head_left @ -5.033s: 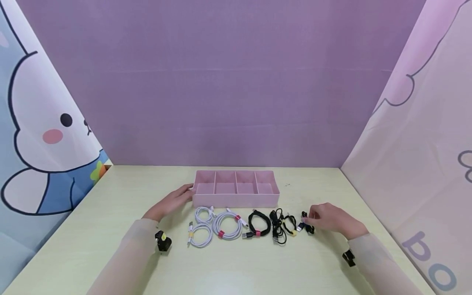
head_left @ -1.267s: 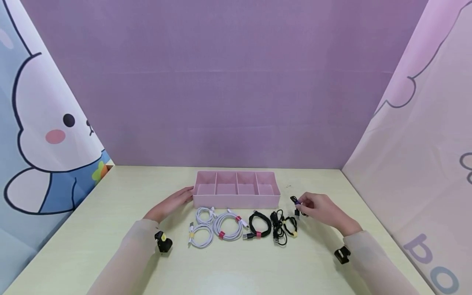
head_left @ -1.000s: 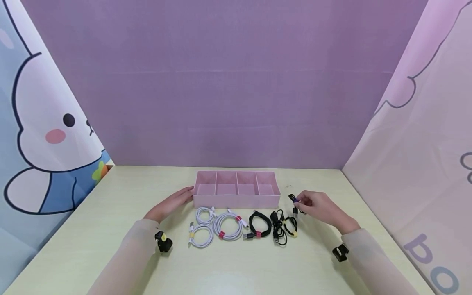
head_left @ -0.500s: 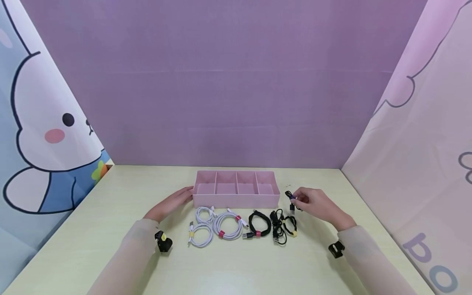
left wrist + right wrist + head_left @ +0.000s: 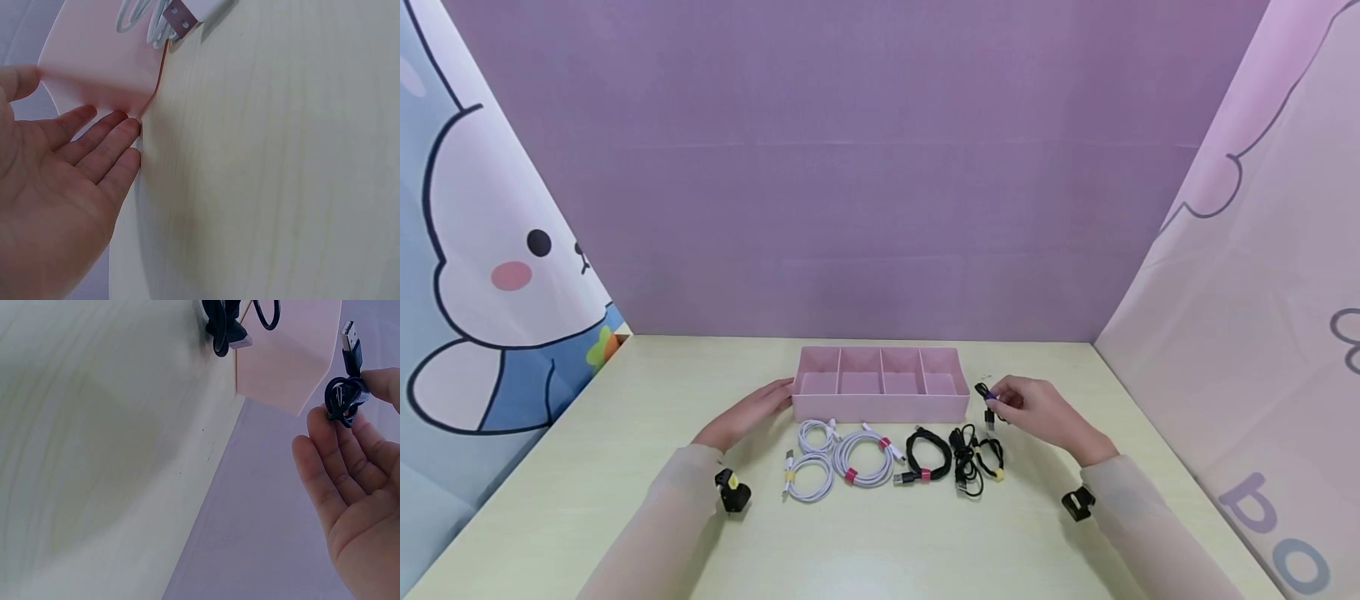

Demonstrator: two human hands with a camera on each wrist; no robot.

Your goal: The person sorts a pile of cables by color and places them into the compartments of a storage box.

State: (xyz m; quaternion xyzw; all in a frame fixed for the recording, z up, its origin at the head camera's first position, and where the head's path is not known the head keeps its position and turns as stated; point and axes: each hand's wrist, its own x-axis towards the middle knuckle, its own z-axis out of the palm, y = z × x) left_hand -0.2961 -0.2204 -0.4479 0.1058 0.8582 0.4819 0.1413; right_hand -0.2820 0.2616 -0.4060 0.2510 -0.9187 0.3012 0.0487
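Note:
My right hand [image 5: 1047,410] pinches a small bundled black USB cable [image 5: 345,397] between thumb and fingers, just right of the pink divided box [image 5: 880,408]. Its metal plug points up and away in the right wrist view. The left hand [image 5: 751,413] has its straight fingertips against the box's left end; in the left wrist view those fingers [image 5: 112,147] touch the pink wall. No cable lies in the box's compartments. In front of it lie white coiled cables [image 5: 863,458], a black coil with a red tie [image 5: 928,456] and black bundled cables [image 5: 966,462].
The box and cables stand on a pale wooden table [image 5: 880,542]. A purple backdrop [image 5: 880,167] rises behind it, with printed cloths [image 5: 1247,333] at both sides. Each wrist carries a small black camera [image 5: 733,492].
My right hand has lifted the small black cable from the right end of the row and carried it left and away, closer to the box. The left hand stays at the box.

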